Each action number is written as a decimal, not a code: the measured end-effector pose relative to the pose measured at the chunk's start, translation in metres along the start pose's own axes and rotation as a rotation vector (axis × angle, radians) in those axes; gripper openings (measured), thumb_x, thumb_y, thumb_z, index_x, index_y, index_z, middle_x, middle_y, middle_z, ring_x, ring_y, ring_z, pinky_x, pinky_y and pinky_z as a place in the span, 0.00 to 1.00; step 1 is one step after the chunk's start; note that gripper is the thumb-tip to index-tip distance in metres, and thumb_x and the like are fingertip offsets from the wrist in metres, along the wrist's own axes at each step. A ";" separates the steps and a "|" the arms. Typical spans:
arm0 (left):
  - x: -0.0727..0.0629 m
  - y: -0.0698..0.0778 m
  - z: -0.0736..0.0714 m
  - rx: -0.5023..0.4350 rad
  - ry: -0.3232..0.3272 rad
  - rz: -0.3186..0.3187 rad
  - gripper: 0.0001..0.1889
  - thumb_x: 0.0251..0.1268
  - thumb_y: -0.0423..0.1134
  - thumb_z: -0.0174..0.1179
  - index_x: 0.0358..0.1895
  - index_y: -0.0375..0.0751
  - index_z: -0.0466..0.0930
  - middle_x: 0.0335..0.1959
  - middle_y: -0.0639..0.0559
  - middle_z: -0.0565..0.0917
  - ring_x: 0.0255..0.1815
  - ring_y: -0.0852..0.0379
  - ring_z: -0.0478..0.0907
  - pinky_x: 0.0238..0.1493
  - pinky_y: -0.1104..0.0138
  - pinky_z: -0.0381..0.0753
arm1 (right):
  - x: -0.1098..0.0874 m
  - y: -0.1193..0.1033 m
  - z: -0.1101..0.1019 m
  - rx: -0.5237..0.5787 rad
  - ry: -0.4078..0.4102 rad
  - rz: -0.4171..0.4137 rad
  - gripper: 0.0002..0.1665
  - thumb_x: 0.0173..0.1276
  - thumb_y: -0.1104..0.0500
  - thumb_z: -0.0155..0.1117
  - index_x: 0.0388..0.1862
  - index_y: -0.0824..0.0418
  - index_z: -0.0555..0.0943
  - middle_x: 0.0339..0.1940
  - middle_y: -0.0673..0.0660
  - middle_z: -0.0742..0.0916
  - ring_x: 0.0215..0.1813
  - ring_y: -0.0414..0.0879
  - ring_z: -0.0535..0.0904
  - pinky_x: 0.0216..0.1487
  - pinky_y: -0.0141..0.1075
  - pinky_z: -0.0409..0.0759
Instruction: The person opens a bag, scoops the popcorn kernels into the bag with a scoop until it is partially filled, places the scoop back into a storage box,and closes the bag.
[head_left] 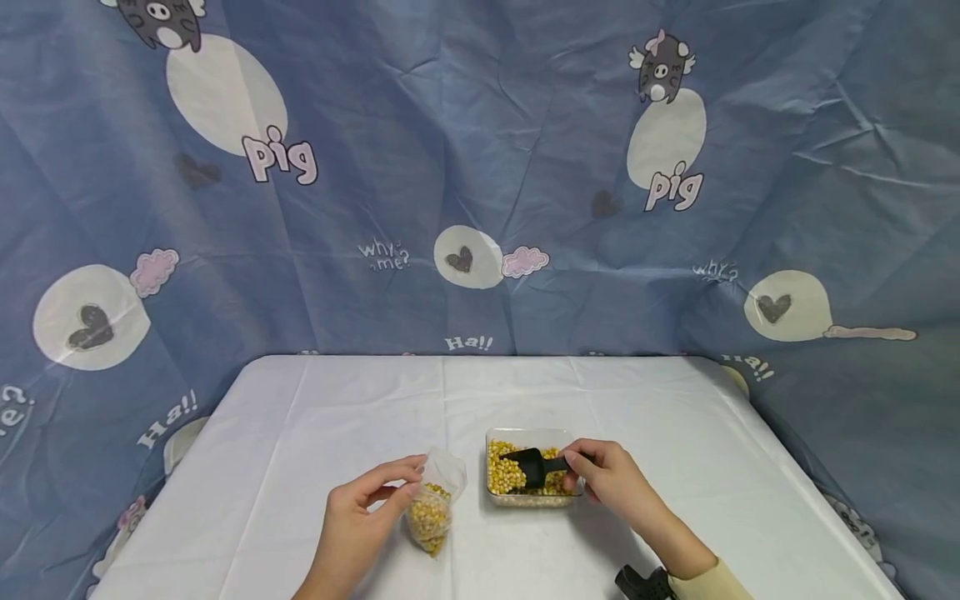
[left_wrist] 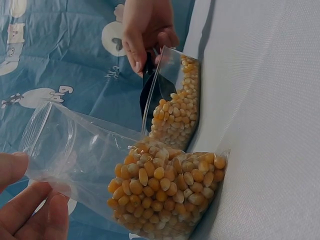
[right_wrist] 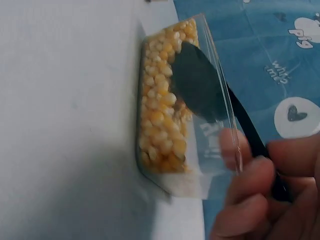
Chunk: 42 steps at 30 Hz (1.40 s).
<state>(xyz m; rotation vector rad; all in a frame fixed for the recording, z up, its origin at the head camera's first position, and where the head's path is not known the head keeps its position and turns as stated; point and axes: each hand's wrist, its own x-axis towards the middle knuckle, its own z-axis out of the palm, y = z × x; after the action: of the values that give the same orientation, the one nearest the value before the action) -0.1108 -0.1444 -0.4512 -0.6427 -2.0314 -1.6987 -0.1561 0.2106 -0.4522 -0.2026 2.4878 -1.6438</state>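
My left hand (head_left: 371, 508) pinches the upper part of a clear plastic bag (left_wrist: 95, 145) between thumb and fingers. Yellow corn kernels (left_wrist: 160, 187) fill its lower part, which rests on the table. To the right of the bag stands a clear rectangular container (head_left: 534, 501), also holding corn kernels (right_wrist: 162, 117). My right hand (head_left: 609, 479) grips the handle of a black scoop (head_left: 534, 468) at the container's right side. The scoop's head lies inside the container, against the kernels; how full it is I cannot tell.
A white cloth (head_left: 300, 417) covers the table. Behind it hangs a blue curtain (head_left: 480, 167) printed with pigs and words. A black strap (head_left: 645, 583) sits at my right wrist, beside a pale yellow sleeve (head_left: 712, 583).
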 end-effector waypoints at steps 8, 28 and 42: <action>-0.001 -0.002 -0.001 -0.006 -0.008 -0.040 0.05 0.65 0.28 0.67 0.41 0.41 0.87 0.51 0.49 0.87 0.54 0.53 0.84 0.43 0.68 0.85 | 0.005 0.000 -0.005 -0.046 0.007 -0.030 0.12 0.79 0.58 0.57 0.43 0.65 0.85 0.22 0.61 0.85 0.14 0.40 0.62 0.17 0.32 0.64; 0.000 0.000 0.001 -0.007 0.010 -0.024 0.05 0.63 0.26 0.68 0.40 0.38 0.86 0.50 0.47 0.88 0.53 0.53 0.84 0.42 0.68 0.85 | 0.007 0.002 -0.032 0.096 -0.064 0.081 0.14 0.79 0.62 0.54 0.48 0.71 0.83 0.20 0.54 0.82 0.13 0.38 0.57 0.16 0.30 0.58; 0.000 0.000 0.001 -0.009 0.001 -0.031 0.05 0.64 0.27 0.67 0.41 0.38 0.87 0.50 0.47 0.87 0.54 0.53 0.84 0.43 0.68 0.85 | -0.005 0.012 -0.039 0.315 -0.094 0.149 0.18 0.80 0.55 0.55 0.50 0.71 0.79 0.22 0.51 0.80 0.16 0.40 0.58 0.20 0.32 0.57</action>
<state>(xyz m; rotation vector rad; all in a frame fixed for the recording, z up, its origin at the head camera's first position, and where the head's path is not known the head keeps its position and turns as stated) -0.1115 -0.1437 -0.4514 -0.6162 -2.0441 -1.7268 -0.1593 0.2518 -0.4477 -0.0530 2.0860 -1.8820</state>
